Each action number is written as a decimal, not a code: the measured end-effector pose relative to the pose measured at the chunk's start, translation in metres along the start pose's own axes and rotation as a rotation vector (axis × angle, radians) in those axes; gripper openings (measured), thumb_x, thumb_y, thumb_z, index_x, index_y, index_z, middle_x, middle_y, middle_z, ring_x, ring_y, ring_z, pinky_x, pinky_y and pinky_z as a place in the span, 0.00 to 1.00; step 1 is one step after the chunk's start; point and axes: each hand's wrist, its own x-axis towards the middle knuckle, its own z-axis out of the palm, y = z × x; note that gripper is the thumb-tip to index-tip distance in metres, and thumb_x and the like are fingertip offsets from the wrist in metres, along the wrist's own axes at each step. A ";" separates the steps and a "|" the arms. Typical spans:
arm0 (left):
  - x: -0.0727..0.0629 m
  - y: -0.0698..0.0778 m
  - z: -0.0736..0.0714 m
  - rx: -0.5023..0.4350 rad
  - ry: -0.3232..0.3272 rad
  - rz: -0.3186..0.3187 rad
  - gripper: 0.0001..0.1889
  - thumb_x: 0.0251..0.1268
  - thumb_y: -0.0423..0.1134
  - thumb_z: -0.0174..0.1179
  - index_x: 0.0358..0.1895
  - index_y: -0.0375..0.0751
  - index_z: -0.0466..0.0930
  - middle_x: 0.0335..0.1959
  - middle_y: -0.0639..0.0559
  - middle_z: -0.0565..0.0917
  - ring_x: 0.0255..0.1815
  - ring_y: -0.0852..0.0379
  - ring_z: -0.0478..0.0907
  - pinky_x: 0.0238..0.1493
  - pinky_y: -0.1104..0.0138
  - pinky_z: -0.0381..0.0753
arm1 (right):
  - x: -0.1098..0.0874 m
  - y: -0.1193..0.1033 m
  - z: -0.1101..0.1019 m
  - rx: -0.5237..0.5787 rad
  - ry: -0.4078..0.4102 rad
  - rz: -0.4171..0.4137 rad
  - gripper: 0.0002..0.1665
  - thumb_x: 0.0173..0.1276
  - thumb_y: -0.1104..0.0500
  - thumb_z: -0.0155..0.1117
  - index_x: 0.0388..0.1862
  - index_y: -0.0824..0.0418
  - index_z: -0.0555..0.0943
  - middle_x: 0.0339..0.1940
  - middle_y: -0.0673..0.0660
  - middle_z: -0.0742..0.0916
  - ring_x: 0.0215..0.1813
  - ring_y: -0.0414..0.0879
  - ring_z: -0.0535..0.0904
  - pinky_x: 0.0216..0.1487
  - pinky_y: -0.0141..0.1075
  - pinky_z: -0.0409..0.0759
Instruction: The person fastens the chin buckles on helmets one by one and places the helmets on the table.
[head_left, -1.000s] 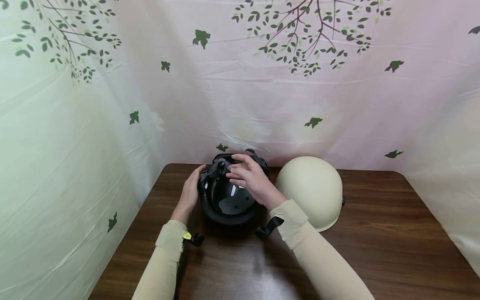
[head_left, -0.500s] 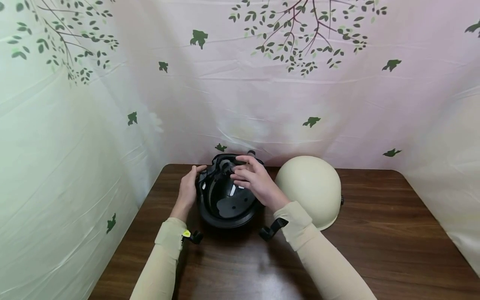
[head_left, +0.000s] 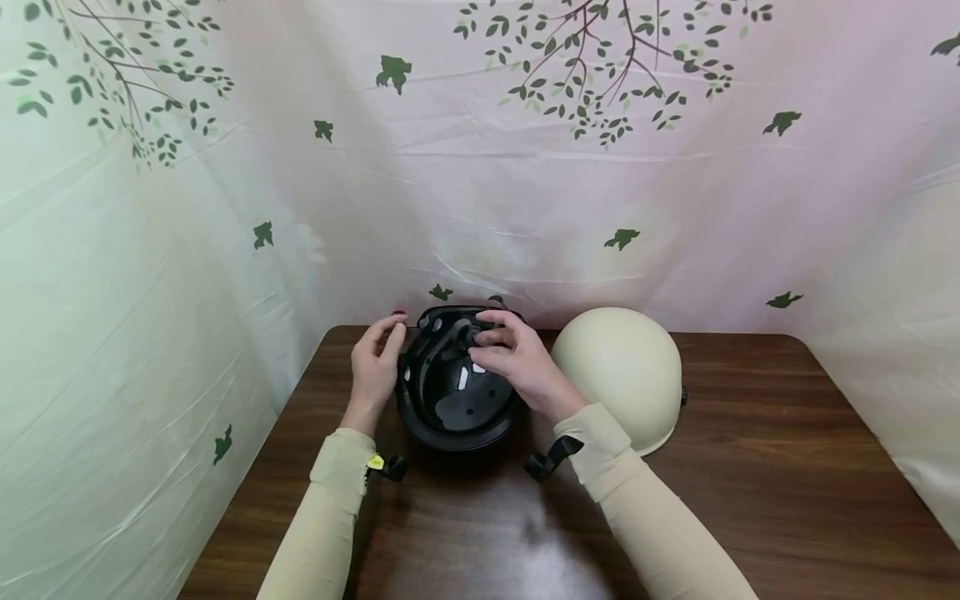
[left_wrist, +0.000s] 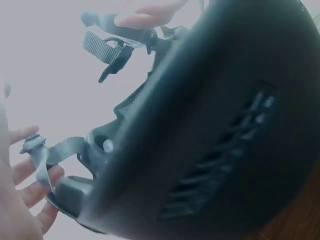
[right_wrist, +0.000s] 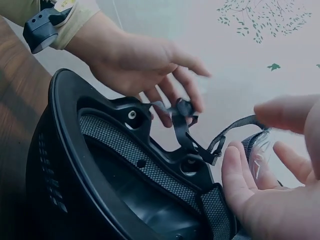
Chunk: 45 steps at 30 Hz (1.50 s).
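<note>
A black helmet (head_left: 457, 437) lies with its opening up, showing its padded lining, on the brown table. At its left edge my left hand (head_left: 371, 367) holds up a strap with a dark buckle (right_wrist: 185, 107) between its fingers. My right hand (head_left: 525, 367) reaches over the opening from the right, fingers curled at the other strap (right_wrist: 232, 126). A crinkled clear plastic piece (right_wrist: 260, 152) shows among the right hand's fingers in the right wrist view. In the left wrist view the helmet's vented side (left_wrist: 220, 155) hides much of the far side.
Close by on the right, a cream helmet (head_left: 618, 375) sits dome up on the wooden table (head_left: 772, 458), with a small dark knob on its side. A pale leaf-patterned curtain (head_left: 517, 208) hangs behind and at both sides.
My left hand has left the helmet's rim and risen to its strap; a small red spot now shows at its fingertips. My right hand's fingers have drawn in, and it has moved slightly right.
</note>
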 end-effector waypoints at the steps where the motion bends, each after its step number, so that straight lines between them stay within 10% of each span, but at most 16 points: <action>1: 0.000 0.001 0.001 0.017 0.009 0.013 0.16 0.81 0.46 0.60 0.61 0.45 0.86 0.61 0.47 0.85 0.57 0.53 0.81 0.56 0.65 0.78 | 0.000 0.000 0.000 0.004 0.004 -0.003 0.35 0.73 0.70 0.66 0.77 0.62 0.68 0.63 0.69 0.79 0.58 0.50 0.83 0.56 0.38 0.84; 23: 0.004 0.028 0.008 0.059 0.052 0.144 0.19 0.68 0.38 0.73 0.60 0.43 0.83 0.46 0.43 0.88 0.44 0.52 0.82 0.43 0.75 0.79 | -0.009 0.003 -0.006 0.091 0.006 -0.030 0.37 0.68 0.78 0.66 0.74 0.66 0.72 0.46 0.58 0.76 0.58 0.51 0.88 0.56 0.38 0.86; 33: 0.004 0.038 0.008 0.126 0.044 0.142 0.20 0.67 0.40 0.74 0.60 0.41 0.84 0.44 0.46 0.88 0.43 0.56 0.81 0.45 0.75 0.81 | -0.011 0.003 -0.006 0.058 0.048 -0.037 0.27 0.70 0.72 0.70 0.66 0.62 0.80 0.38 0.57 0.76 0.34 0.44 0.83 0.54 0.48 0.88; 45: -0.002 0.038 0.010 0.107 -0.015 0.192 0.15 0.66 0.37 0.74 0.54 0.41 0.88 0.45 0.45 0.88 0.41 0.54 0.80 0.39 0.77 0.78 | -0.016 0.004 -0.002 0.106 0.048 -0.032 0.16 0.77 0.67 0.65 0.61 0.68 0.79 0.41 0.58 0.81 0.55 0.59 0.89 0.57 0.54 0.85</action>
